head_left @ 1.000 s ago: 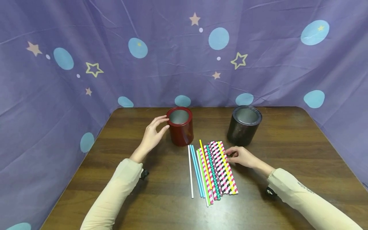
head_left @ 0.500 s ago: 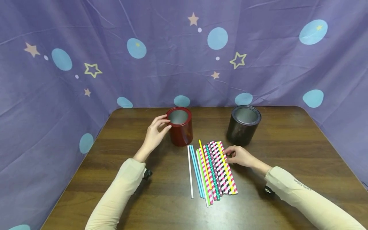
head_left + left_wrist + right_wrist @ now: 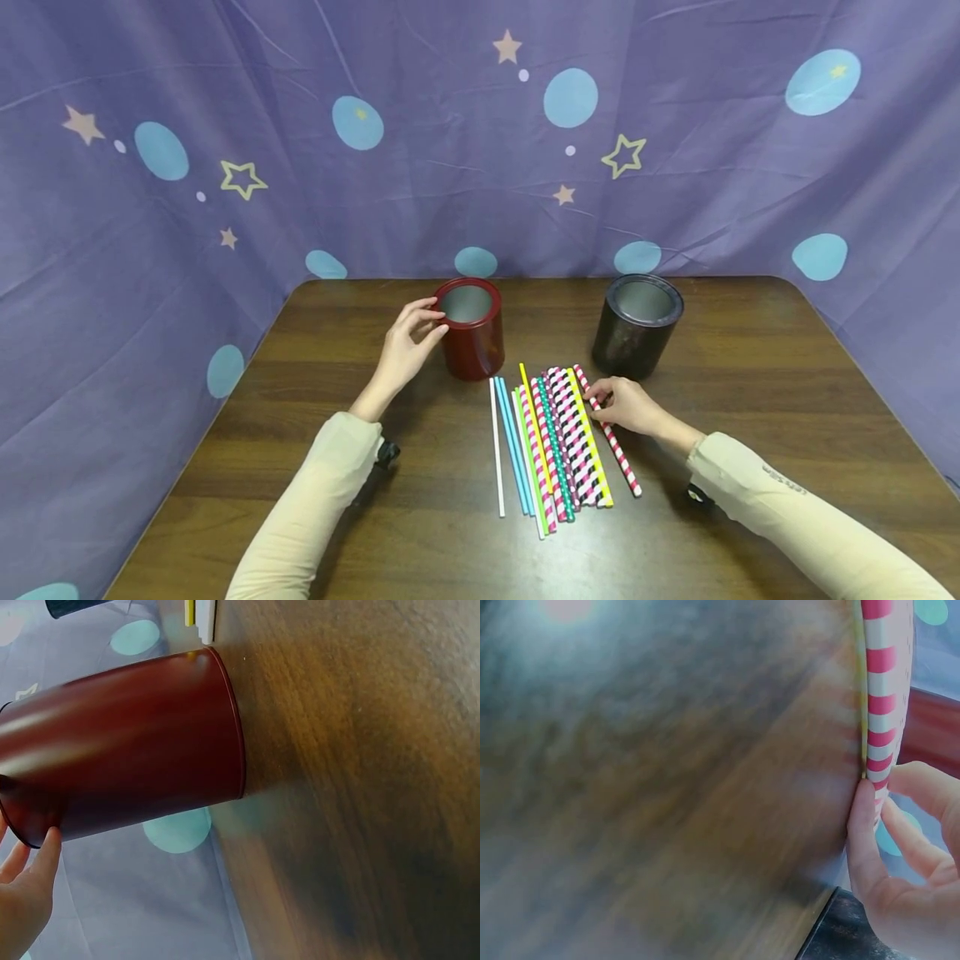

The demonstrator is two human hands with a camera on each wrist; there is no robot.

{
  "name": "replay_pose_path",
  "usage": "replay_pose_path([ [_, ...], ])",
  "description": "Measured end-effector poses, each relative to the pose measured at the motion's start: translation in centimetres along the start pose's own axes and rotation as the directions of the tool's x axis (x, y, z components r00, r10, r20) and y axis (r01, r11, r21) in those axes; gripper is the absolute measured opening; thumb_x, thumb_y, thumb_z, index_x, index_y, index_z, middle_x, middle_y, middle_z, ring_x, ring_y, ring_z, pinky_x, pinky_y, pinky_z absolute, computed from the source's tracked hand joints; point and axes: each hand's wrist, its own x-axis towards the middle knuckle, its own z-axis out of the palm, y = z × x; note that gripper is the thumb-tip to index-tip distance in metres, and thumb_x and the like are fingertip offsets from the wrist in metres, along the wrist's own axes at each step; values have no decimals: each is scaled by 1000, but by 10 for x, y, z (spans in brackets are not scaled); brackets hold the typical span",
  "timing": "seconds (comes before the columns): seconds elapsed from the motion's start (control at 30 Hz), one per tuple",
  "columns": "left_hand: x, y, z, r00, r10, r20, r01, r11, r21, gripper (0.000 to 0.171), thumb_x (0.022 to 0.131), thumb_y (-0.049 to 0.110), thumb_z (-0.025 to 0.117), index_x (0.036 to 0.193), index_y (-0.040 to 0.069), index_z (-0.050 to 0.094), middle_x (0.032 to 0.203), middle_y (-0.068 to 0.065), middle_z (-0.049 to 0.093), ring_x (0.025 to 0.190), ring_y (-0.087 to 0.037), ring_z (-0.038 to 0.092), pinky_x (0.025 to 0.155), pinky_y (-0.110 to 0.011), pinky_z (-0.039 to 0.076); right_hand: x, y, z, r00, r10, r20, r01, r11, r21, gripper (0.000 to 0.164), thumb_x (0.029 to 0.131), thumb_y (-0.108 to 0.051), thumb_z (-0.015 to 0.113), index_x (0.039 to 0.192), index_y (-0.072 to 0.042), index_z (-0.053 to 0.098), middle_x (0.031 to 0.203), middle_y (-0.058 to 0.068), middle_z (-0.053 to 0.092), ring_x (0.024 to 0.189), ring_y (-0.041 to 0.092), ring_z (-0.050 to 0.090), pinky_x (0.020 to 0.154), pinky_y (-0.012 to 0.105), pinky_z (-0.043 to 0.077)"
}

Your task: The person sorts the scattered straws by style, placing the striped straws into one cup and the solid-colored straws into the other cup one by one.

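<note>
A dark red can (image 3: 474,350) stands upright on the table. My left hand (image 3: 405,350) holds it at the left of its rim; in the left wrist view the thumb (image 3: 46,859) lies against its side. My right hand (image 3: 628,404) pinches a red-and-white striped paper straw (image 3: 618,454) between thumb and fingers near its far end. That straw slants just right of a row of straws (image 3: 577,442), which lie side by side: striped, dotted, yellow, green, blue and white. In the right wrist view the striped straw (image 3: 881,705) runs up from the fingertips.
A black can (image 3: 633,337), upright with its mouth up, stands beyond my right hand. A yellow straw (image 3: 534,425) lies across others in the row. The wooden table (image 3: 787,375) ends at a purple patterned curtain (image 3: 420,200) behind.
The red-and-white straw at the right end of the row has come away to the right, in my right hand. My left hand has shifted slightly onto the red can's rim.
</note>
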Motion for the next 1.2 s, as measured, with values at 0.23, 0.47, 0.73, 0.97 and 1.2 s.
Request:
replay_pose_path([
  [0.23,-1,1,1,1000,-9,-10,9,1000,-9,19,79,-6,60,96,-15,57,119,-30,45,110,-39,46,88,-48,45,0,-3,-2,1000,19,-11,-19,1000,14,23,68,1,68,90,3,63,72,6,60,63,12,50,49,21,41],
  [0.47,-2,0,1,1000,-10,-15,9,1000,-22,19,80,-6,60,96,-15,57,120,-30,45,111,-38,45,89,-47,45,-3,-5,-12,998,53,-31,-49,990,129,26,71,5,63,97,7,61,73,8,61,61,10,52,48,19,43],
  [0.73,-4,0,1,1000,-9,-26,8,1000,-25,19,80,-5,60,96,-15,57,119,-30,45,109,-39,47,88,-48,45,-4,-20,-25,997,59,-58,-39,953,300,29,75,9,56,104,13,55,76,17,60,61,15,58,53,25,53],
  [0.97,-4,-1,1,999,-4,-32,3,1000,-31,19,80,-5,60,95,-15,57,119,-30,46,109,-38,47,88,-47,45,2,-33,-30,994,59,-93,-23,939,343,30,78,8,56,108,11,54,83,19,59,66,18,61,57,27,55],
  [1.2,-3,-3,2,999,3,-36,-4,999,-40,19,80,-5,60,96,-15,57,120,-30,46,110,-38,47,88,-46,45,9,-43,-36,991,53,-120,-6,931,364,32,81,5,55,113,5,54,93,23,59,70,19,61,59,39,54],
])
